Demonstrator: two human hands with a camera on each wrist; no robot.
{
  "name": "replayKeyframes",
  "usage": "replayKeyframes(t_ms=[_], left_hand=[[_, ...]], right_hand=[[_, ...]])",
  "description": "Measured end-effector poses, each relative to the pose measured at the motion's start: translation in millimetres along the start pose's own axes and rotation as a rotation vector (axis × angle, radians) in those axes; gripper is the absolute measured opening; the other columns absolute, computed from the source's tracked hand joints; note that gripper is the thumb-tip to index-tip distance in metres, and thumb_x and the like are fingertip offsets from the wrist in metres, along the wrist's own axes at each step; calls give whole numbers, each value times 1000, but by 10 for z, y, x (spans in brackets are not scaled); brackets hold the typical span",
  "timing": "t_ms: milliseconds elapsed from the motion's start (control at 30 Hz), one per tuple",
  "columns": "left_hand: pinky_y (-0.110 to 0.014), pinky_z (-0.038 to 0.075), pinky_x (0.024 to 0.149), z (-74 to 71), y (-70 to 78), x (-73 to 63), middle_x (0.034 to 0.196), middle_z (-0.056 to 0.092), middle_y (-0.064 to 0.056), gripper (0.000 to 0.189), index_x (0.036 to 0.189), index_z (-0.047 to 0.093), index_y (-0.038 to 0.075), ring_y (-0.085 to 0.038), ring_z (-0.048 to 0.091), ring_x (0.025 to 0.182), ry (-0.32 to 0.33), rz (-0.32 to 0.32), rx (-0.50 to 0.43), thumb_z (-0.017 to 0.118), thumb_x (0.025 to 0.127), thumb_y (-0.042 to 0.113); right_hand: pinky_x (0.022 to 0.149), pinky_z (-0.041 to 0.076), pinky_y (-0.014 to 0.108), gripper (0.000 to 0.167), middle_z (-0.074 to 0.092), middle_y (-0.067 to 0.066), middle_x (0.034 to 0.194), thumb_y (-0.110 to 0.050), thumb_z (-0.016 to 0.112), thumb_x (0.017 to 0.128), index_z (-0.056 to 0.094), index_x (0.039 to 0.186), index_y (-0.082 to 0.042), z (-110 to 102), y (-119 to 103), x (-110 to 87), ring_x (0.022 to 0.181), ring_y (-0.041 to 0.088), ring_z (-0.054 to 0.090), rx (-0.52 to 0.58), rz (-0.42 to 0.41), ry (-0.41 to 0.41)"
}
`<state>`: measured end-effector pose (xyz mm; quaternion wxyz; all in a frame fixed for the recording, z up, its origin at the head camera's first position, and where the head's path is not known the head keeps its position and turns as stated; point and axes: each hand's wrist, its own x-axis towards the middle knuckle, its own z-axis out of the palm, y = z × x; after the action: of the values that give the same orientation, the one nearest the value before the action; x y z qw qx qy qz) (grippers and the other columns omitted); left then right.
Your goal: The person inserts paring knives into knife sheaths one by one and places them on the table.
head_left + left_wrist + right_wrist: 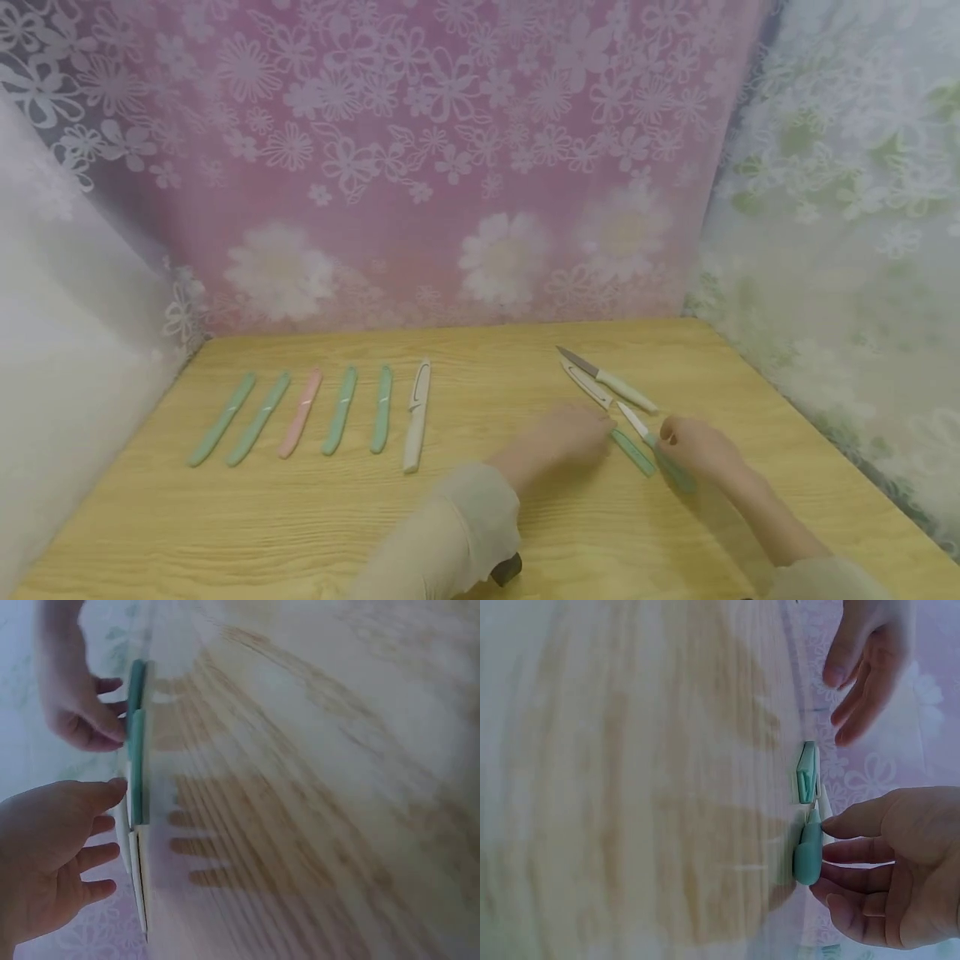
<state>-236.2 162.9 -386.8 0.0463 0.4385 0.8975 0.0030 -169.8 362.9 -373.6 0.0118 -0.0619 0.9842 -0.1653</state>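
On the right of the table lies a small knife with a green handle (677, 471) and a bare blade (633, 419). Beside it is its green sheath (632, 452). My right hand (701, 450) is over the green handle; in the right wrist view its fingertips (829, 823) are right at the handle (808, 855), spread rather than curled round it. My left hand (573, 437) hovers by the green sheath, its fingers apart and holding nothing in the left wrist view. Just beyond lie a larger knife with a white handle (628, 392) and its white sheath (587, 385).
A spaced row of sheathed knives lies on the left: several green ones (382, 408), a pink one (300, 414) and a larger white one (417, 417). Flowered cloth (450, 208) hangs behind the wooden table (300, 533) and at both sides.
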Motion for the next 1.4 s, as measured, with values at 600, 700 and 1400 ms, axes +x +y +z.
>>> replayKeyframes(t_ms=[600, 700, 1400], left_hand=[[-17, 40, 89, -32, 262, 5, 107, 52, 14, 26, 117, 56, 26, -2, 48, 92, -5, 112, 217, 57, 92, 29], [-15, 40, 85, -33, 263, 6, 107, 53, 13, 26, 114, 60, 27, -2, 47, 88, 8, 115, 263, 63, 88, 29], [-13, 38, 56, -68, -113, -108, 69, 46, 9, 10, 82, 57, 17, -5, 42, 62, 3, 38, -22, 61, 87, 10]], right_hand=[[55, 52, 37, 22, 64, 18, 84, -4, 58, 81, 59, 97, 10, 23, -54, 9, 69, 25, 61, 0, 2, 7], [57, 53, 39, 22, 64, 19, 85, -4, 59, 79, 60, 97, 9, 15, -68, -2, 71, 27, 62, 12, 4, -10], [45, 33, 20, 15, 44, 0, 60, -10, 57, 87, 50, 74, -4, 47, -129, -34, 51, 12, 39, 44, 6, -58]])
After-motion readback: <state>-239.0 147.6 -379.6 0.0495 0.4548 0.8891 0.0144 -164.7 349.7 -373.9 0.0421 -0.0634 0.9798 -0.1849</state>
